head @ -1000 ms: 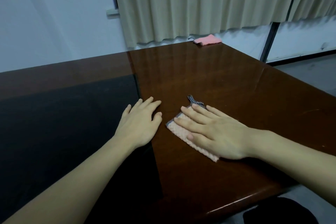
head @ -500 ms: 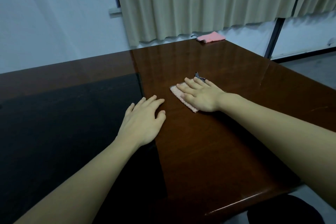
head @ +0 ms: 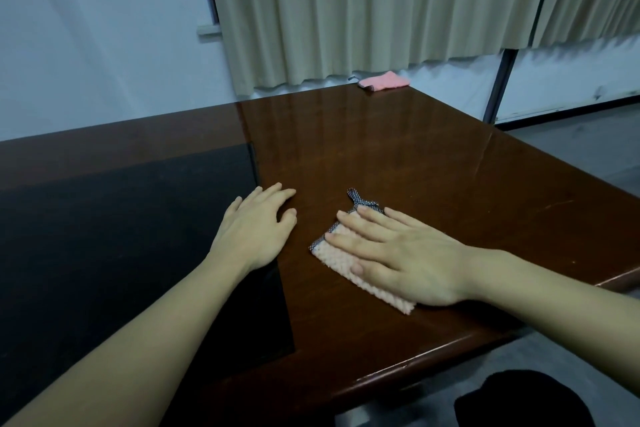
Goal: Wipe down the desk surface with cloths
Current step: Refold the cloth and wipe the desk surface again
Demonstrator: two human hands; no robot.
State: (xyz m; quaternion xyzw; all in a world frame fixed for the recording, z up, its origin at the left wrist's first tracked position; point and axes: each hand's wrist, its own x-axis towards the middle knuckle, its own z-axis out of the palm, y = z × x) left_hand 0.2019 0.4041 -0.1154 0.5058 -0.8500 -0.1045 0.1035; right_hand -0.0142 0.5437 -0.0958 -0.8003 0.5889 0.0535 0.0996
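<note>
right hand (head: pixel 405 256) presses flat, fingers spread, on a pale pink textured cloth (head: pixel 341 262) on the glossy dark brown wooden desk (head: pixel 433 163); left hand (head: pixel 254 229) rests open beside it, holding nothing.

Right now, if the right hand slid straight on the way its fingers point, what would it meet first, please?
Probably the left hand: the right hand, flat on the cloth, points left and slightly away, with only bare desk between.

Two cloths are counted: one pale cloth (head: pixel 341 262) near, one pink cloth (head: pixel 383 81) far. Two hands, left hand (head: pixel 254 230) and right hand (head: pixel 403 258), and one desk (head: pixel 415 156).
</note>
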